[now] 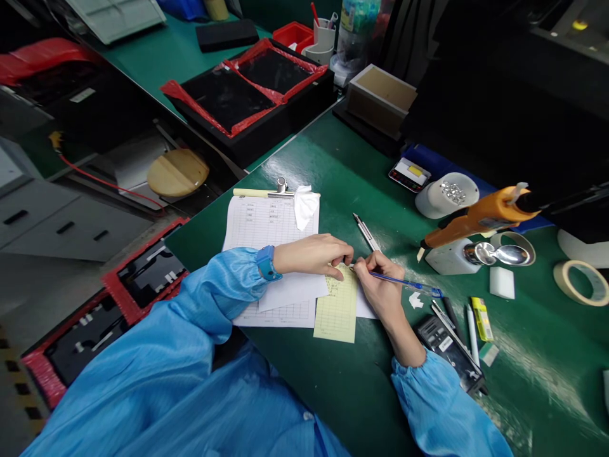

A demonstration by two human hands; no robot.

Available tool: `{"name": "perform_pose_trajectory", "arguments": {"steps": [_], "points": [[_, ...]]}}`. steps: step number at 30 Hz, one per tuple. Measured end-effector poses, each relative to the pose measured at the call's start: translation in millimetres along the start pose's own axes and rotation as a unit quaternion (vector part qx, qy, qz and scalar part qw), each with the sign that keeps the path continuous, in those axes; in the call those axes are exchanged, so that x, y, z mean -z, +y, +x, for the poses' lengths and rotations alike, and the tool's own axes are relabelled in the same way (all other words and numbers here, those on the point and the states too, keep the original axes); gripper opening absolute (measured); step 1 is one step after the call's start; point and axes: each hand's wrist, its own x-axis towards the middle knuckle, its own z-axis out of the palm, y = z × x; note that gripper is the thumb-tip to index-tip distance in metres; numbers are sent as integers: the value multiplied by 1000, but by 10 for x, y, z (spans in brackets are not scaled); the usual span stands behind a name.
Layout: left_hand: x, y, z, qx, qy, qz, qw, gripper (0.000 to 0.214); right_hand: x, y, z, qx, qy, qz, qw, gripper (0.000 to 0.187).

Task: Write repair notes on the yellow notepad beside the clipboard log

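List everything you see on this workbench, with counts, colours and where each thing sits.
forms: a stack, white, clipped, left of centre
slip: one, yellow, overlapping the forms' near edge
pen: one, blue, tip at the slip's top
tissue: one, white, on the forms' top corner
gun-shaped tool: one, orange, right side
tape roll: one, cream, far right edge
trays: two, black with red lining, far side
table: one, green, beneath everything
left hand: one, bare, flat on the slip's top
right hand: one, bare, fingers closed on the pen
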Motion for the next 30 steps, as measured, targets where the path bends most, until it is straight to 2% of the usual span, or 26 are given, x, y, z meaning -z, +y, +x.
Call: {"name": "perform_pose_trajectory", "arguments": {"steps": [10,17,22,30], "points": [[49,56,5,31,-19,-14,999,24,19,10,12,4,-13,-6,1000,35],[12,30,4,15,-8,-15,1000,23,15,0,13,3,1,-12,1000,34],[22,57,10,25,-15,-17,999,27,-3,28,2,5,3,-8,1000,35],[30,50,6,17,-10,-11,1000,25,17,5,20,14,-14,-9,1000,35]]}}
